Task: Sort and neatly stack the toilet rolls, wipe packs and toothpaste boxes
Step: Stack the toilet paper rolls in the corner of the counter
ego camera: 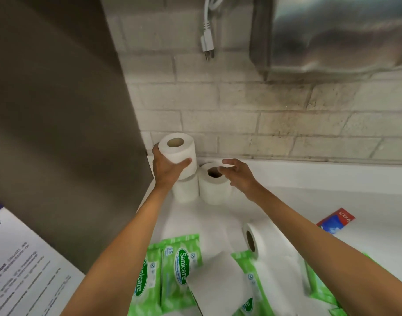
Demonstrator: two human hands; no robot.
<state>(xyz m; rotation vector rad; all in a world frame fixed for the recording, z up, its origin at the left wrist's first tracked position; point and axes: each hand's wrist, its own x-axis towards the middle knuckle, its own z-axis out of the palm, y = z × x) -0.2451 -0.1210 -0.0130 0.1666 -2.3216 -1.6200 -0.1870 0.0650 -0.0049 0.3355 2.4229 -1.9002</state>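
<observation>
Left hand [167,168] was wrapped around an upright toilet roll [178,149], thumb on the front, fingers behind, holding it on top of a second roll [185,188] in the back-left corner of the white counter [332,190] against the brick wall [263,115]. Right hand [239,175] was empty, fingers spread and loosely curled, hovering over a third upright roll [214,187] just beside that stack. Nearer the camera: another roll on its side [263,240], core facing left, and one more roll [218,286] lying across the wipes. Green wipe packs read "Sanicare"; one [180,267] showed "15", another [145,286] sat left of it, touching. Red toothpaste box [335,221] at right, only "Col" readable. White sign [24,258] lower left, text blurred. Grey plug [206,45] hung on the wall.
</observation>
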